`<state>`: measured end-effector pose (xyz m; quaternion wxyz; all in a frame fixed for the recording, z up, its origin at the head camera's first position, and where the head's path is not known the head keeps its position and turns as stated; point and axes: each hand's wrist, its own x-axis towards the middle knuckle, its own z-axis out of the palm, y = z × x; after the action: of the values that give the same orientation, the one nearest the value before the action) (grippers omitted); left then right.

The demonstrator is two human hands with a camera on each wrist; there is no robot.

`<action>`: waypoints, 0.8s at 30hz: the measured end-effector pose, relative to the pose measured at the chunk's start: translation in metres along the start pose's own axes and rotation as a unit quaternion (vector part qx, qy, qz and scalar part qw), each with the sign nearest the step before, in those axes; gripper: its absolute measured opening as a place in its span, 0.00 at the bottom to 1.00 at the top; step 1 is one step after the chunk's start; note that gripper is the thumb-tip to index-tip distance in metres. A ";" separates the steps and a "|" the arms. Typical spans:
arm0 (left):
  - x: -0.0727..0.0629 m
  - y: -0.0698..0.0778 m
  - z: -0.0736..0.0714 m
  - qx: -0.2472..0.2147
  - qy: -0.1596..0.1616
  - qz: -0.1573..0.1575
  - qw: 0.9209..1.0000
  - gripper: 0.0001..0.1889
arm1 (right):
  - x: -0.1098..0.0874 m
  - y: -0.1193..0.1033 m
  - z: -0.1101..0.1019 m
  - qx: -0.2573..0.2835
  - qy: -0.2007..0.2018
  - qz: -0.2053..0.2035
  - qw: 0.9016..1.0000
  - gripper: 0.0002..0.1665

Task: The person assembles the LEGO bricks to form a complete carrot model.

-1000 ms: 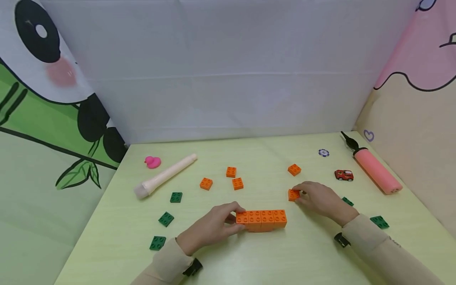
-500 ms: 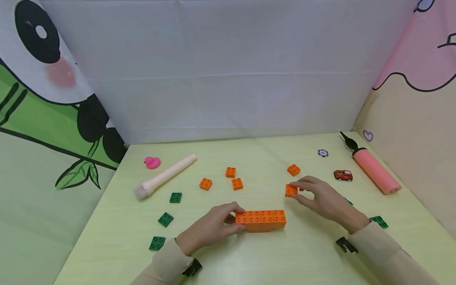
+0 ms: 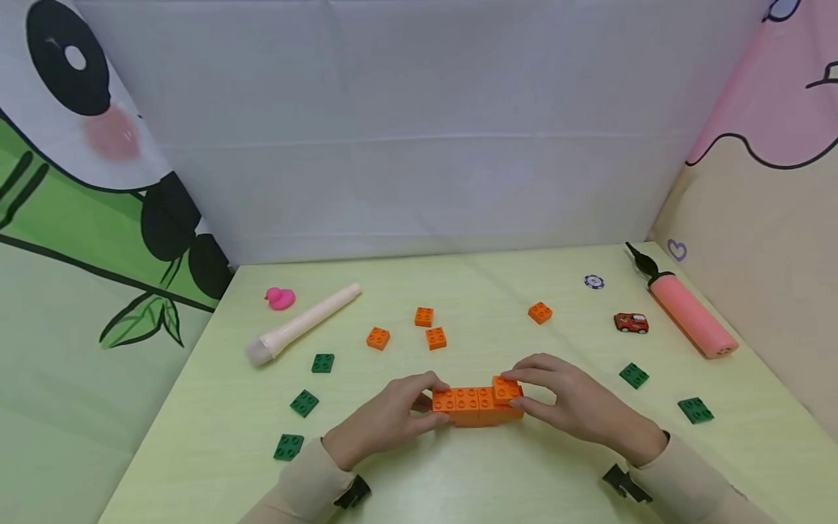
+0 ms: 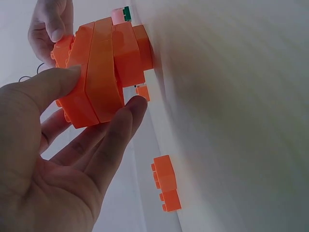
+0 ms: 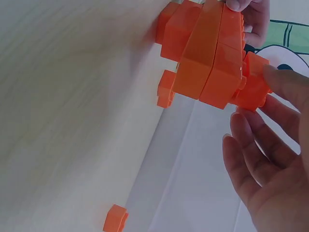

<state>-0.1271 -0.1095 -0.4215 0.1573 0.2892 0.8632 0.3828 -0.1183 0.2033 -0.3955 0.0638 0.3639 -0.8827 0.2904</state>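
Note:
My left hand (image 3: 388,415) grips the left end of an orange block build (image 3: 467,409), thumb on the near side and fingers behind. In the left wrist view the build (image 4: 100,72) shows stacked layers that narrow toward the table. My right hand (image 3: 576,400) pinches a single orange building block (image 3: 506,389) at the build's right end, on its top. The right wrist view shows this block (image 5: 254,82) against the studded face, a little askew; whether it is pressed fully down I cannot tell.
Loose orange blocks (image 3: 435,338) lie behind the build, another orange block (image 3: 540,313) to the right. Green blocks (image 3: 304,403) lie on both sides. Farther out are a pink duck (image 3: 280,298), a whitish tube (image 3: 304,324), a red toy car (image 3: 631,322), a chip (image 3: 593,282) and a pink pump (image 3: 694,313).
My right hand has lifted the orange block off the table and carried it left and nearer, onto the build's right end. The left hand has kept its hold in place.

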 end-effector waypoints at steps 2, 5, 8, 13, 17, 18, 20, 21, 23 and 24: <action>0.000 0.000 0.000 0.000 -0.001 -0.001 1.000 0.14 | -0.001 0.000 0.001 0.001 -0.008 0.005 1.000 0.21; 0.001 0.000 0.001 0.000 -0.001 -0.003 1.000 0.14 | -0.001 0.001 0.002 0.006 -0.018 0.010 1.000 0.20; 0.001 0.000 0.001 0.000 0.001 -0.001 1.000 0.15 | 0.000 0.001 0.002 0.016 -0.026 0.011 0.999 0.19; 0.001 0.000 0.002 0.000 0.004 0.007 1.000 0.14 | 0.001 0.001 0.001 0.031 -0.037 0.019 0.999 0.19; 0.001 0.000 0.002 0.000 0.005 0.010 1.000 0.14 | 0.002 0.000 0.000 0.032 -0.047 0.033 0.998 0.19; 0.001 -0.001 0.002 -0.001 0.006 0.011 1.000 0.14 | 0.002 0.000 0.000 0.033 -0.049 0.036 0.998 0.18; 0.000 -0.001 0.002 -0.001 0.007 0.013 1.000 0.14 | 0.002 0.000 0.000 0.036 -0.051 0.036 0.997 0.18; 0.000 -0.001 0.002 -0.001 0.009 0.015 1.000 0.14 | 0.003 0.001 0.001 0.036 -0.049 0.031 0.998 0.18; 0.000 -0.002 0.002 -0.003 0.010 0.014 1.000 0.14 | 0.004 0.003 0.002 0.038 -0.044 0.015 0.998 0.18; 0.000 -0.002 0.002 -0.005 0.010 0.011 1.000 0.15 | 0.004 0.004 0.003 0.039 -0.041 0.006 0.998 0.18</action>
<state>-0.1267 -0.1092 -0.4246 0.1459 0.2938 0.8598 0.3913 -0.1237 0.2016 -0.3980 0.0118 0.3719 -0.8748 0.3103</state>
